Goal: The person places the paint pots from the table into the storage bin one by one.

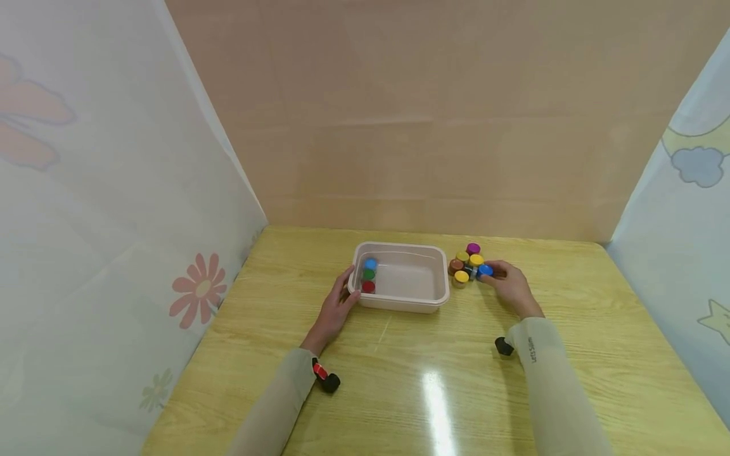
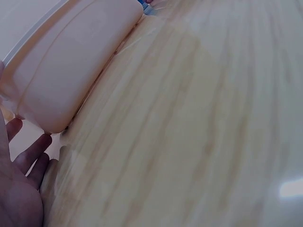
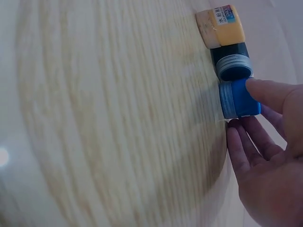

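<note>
A pale pink plastic container (image 1: 405, 304) stands on the table. A light blue jar (image 1: 371, 263), a green jar (image 1: 369, 274) and a red jar (image 1: 368, 287) line its left end. My left hand (image 1: 335, 310) holds the container's near left corner; fingers (image 2: 35, 149) touch its outer wall in the left wrist view. My right hand (image 1: 511, 288) pinches a blue paint jar (image 3: 241, 98) between thumb and fingers, at the right edge of the jar cluster. A black jar (image 3: 230, 59) and a labelled yellow jar (image 3: 227, 26) stand beside it in the right wrist view.
Right of the container, the cluster also has a purple jar (image 1: 473, 248), a brown jar (image 1: 455, 266) and more yellow ones, standing close together. The wooden table (image 1: 388, 386) meets a brown back wall (image 1: 422, 158). Patterned white sheets (image 1: 131, 190) flank both sides.
</note>
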Tool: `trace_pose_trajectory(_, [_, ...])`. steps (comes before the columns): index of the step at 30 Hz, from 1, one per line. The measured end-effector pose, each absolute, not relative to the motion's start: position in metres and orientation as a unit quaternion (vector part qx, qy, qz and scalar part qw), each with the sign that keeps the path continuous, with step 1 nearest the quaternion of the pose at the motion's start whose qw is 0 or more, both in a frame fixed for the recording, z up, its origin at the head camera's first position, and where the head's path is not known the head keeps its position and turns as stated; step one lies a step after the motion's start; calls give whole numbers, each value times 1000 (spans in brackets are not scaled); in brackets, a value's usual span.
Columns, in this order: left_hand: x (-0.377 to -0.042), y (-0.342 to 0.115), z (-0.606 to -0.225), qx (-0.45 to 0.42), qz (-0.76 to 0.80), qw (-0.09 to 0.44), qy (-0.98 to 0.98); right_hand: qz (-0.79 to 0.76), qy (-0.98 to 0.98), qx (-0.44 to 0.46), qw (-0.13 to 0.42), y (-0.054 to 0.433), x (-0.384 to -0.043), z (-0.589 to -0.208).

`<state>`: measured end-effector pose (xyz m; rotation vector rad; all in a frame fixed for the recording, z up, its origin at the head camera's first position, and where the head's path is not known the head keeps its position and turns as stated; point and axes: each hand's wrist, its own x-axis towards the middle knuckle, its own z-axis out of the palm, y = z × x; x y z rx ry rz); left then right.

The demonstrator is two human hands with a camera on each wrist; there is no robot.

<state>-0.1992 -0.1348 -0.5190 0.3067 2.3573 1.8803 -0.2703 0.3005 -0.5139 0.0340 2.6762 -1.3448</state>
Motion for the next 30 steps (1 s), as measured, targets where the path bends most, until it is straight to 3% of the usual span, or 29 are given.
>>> trace_pose_trajectory(13, [-213, -136, -552, 99, 615, 43, 781, -435, 898, 13, 65, 303, -269, -513])
trace_pose_trajectory(30, [-211, -135, -553, 96, 619, 20, 779, -460, 885, 42, 52, 308, -262, -505])
